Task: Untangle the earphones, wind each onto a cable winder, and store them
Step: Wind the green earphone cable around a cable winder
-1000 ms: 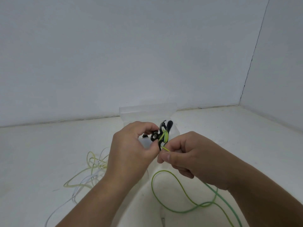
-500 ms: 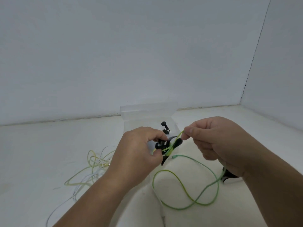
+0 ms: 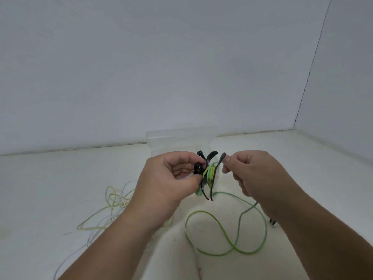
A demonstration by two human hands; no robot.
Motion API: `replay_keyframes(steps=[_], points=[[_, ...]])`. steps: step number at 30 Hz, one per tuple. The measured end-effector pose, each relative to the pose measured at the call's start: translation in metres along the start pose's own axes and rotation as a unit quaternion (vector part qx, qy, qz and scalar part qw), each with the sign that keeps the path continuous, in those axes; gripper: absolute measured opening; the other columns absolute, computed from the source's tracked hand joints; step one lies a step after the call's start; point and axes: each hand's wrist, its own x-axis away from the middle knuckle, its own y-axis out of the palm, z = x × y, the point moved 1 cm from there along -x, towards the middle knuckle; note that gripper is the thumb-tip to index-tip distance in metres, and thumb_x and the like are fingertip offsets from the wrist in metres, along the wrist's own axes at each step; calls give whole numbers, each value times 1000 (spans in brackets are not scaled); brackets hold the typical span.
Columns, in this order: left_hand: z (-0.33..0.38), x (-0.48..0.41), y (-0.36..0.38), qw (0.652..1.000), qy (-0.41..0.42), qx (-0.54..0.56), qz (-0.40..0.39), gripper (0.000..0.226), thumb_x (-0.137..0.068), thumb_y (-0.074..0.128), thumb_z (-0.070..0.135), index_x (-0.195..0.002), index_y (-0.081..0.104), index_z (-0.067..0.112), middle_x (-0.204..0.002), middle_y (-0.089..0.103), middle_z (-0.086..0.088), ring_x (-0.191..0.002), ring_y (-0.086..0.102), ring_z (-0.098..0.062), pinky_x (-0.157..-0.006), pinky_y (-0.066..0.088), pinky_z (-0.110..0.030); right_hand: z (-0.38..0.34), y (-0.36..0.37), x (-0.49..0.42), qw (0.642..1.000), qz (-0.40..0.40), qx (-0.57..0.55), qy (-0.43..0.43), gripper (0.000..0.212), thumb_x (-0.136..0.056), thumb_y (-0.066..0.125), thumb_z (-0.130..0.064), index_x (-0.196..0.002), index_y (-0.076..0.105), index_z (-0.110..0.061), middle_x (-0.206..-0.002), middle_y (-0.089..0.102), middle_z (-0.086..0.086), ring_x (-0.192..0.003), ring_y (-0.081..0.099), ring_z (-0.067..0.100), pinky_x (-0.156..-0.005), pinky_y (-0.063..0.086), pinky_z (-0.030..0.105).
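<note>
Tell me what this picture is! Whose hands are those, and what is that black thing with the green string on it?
There is no machine here, just a person. A camera sits on the person's head and looks down, so you see their two hands the way they see them. The left hand grips a small black winder, a holder for wrapping up earphone cable. Some of the green cable is wrapped round it, and the rest lies in loose loops on the white surface. The right hand pinches that cable close to the winder. Off to the left lies a tangle of pale cables, yellowish and white. Behind the hands stands a clear box.
</note>
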Motion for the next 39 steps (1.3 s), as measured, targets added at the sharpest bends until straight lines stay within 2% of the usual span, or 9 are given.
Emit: replay_keyframes(steps=[3, 9, 13, 16, 22, 27, 30, 34, 39], points=[[-1, -2, 0, 1000, 3, 13, 28, 23, -58, 72, 6, -80, 77, 14, -78, 76, -4, -72, 67, -12, -73, 53, -21, -2, 10, 7, 995, -79, 61, 4, 43, -99, 55, -36, -65, 69, -14, -48, 41, -9, -36, 34, 2, -45, 28, 19], [-3, -4, -4, 996, -8, 48, 76, 21, -61, 72, 6, -79, 78, 15, -81, 77, -8, -73, 71, -15, -69, 55, -19, -6, 26, 17, 979, -198, 48, 15, 42, -104, 45, -24, -72, 70, -15, -48, 39, -12, -43, 29, 10, -44, 23, 23], [0, -3, -3, 995, -26, 72, 65, 22, -66, 78, -3, -79, 78, 14, -81, 77, -9, -74, 72, -14, -70, 54, -18, -8, 28, 19, 974, -211, 88, 0, 39, -103, 48, -27, -75, 72, -16, -53, 42, -12, -41, 34, 2, -44, 28, 16], [0, -4, -4, 996, -16, 29, 84, 28, -75, 70, -15, -84, 76, 11, -80, 77, -8, -73, 71, -14, -68, 54, -17, -10, 25, 21, 971, -224, 83, -3, 37, -102, 50, -26, -74, 73, -17, -51, 42, -15, -41, 35, 2, -44, 28, 16], [3, -6, -11, 990, 15, -62, 122, 27, -75, 73, -10, -83, 76, 15, -79, 77, -1, -76, 72, -14, -72, 55, -19, -19, 15, 24, 969, -221, 106, -38, 35, -100, 53, -30, -75, 75, -19, -56, 43, -10, -41, 40, 0, -45, 31, 16], [1, -2, -7, 981, 36, -126, 142, 24, -71, 80, -1, -80, 74, 21, -78, 75, 9, -76, 71, -8, -73, 54, -16, -23, 16, 29, 960, -256, 110, -43, 28, -99, 56, -30, -82, 76, -22, -46, 46, -13, -42, 41, 6, -46, 32, 17], [1, 0, -6, 977, 50, -159, 136, 27, -71, 80, -2, -79, 73, 23, -78, 74, 13, -76, 70, -2, -73, 53, -13, -23, 17, 29, 965, -247, 76, -43, 26, -98, 57, -27, -81, 76, -21, -49, 41, -6, -48, 36, 21, -48, 28, 26], [2, 2, -8, 957, 84, -246, 129, 30, -71, 78, 1, -81, 72, 29, -81, 71, 22, -82, 67, 5, -73, 47, -7, -28, 10, 29, 976, -207, 38, -61, 23, -95, 63, -21, -76, 75, -18, -51, 40, 3, -49, 38, 19, -53, 30, 32], [3, 4, -5, 925, 116, -350, 86, 30, -71, 78, 6, -83, 72, 33, -81, 68, 23, -89, 58, 10, -73, 40, -3, -33, 0, 26, 980, -176, -70, -57, 27, -96, 56, -7, -74, 73, -7, -49, 40, 1, -44, 42, 18, -46, 38, 26]])
